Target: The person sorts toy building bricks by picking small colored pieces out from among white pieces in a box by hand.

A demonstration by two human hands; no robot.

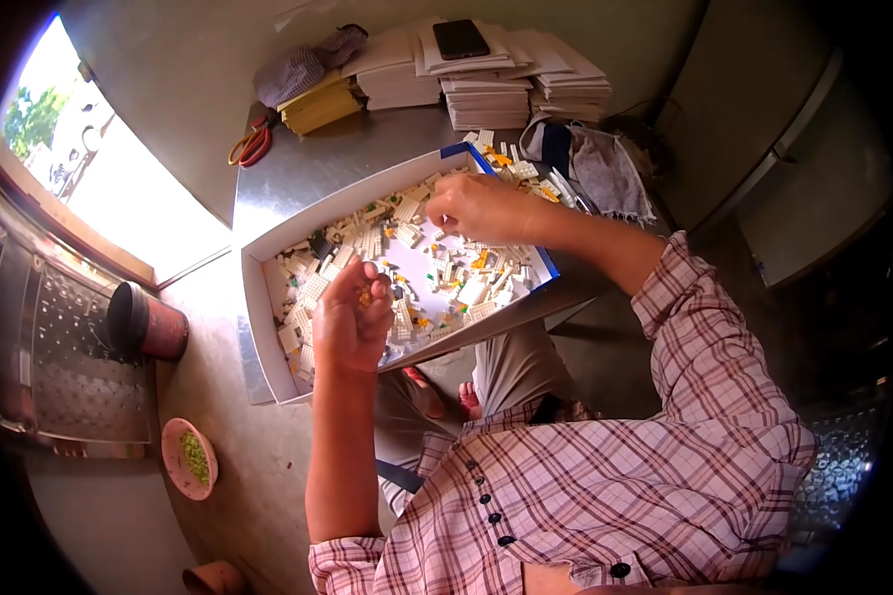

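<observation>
A shallow white cardboard box [278,248] with blue corners sits on the metal table, strewn with loose white toy bricks [315,288] and some yellow, green and dark ones. Over its near left part, my left hand [350,322] is turned palm up with fingers curled around several small yellow toy bricks [364,298]. My right hand [481,208] reaches across the far right part of the box, just above the bricks. Its fingers are bent together in a pinch; whatever lies between them is hidden from view.
Paper stacks [397,84] line the table's back, with a phone [461,40] on top. Red-handled scissors [253,144] lie at the back left. More bricks [511,164] and a cloth [610,174] are right of the box. A pink bowl [172,461] and dark bucket [164,329] stand left.
</observation>
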